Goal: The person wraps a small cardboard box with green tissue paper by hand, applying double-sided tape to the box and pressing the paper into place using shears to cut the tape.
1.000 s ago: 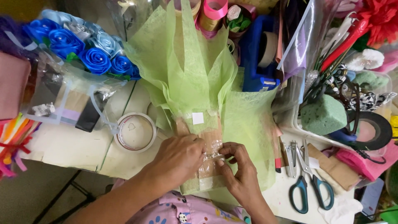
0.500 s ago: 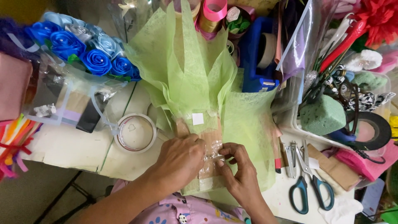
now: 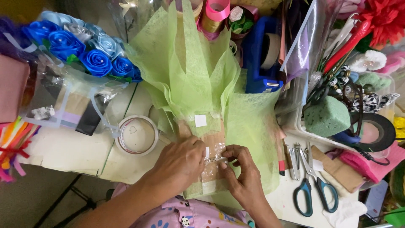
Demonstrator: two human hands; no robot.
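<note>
Head view, left hand: the left hand (image 3: 179, 162) lies palm down on the brown paper handle (image 3: 213, 162) of the light green mesh-wrapped bouquet (image 3: 194, 80), fingers curled, the fingertips pinching the left end of a strip of clear tape (image 3: 214, 157).
Head view, right hand: the right hand (image 3: 244, 173) pinches the tape's right end between thumb and forefinger, the other fingers folded against the green wrap.
Tape: stretched across the handle between the two hands, crinkled and touching the brown paper.
Bouquet: lies on the white table (image 3: 71, 150) directly before the person, handle towards the body, the mesh flaring away to the far edge; a small white square sticker (image 3: 200, 120) sits just above the hands.
Left side: a roll of clear tape (image 3: 137, 135) lies just beside the left hand; beyond it a bouquet of blue satin roses (image 3: 84, 50) in clear film.
Right side: teal-handled scissors (image 3: 316, 185) and small metal pliers (image 3: 296, 158) lie near the right hand; a block of green floral foam (image 3: 328, 116) and a black tape roll (image 3: 377, 131) crowd the tray beyond.
Far edge: a blue tape dispenser (image 3: 263, 55) stands just behind the wrap.
Open room: bare tabletop shows only left of the tape roll; the near table edge runs under the wrists.
</note>
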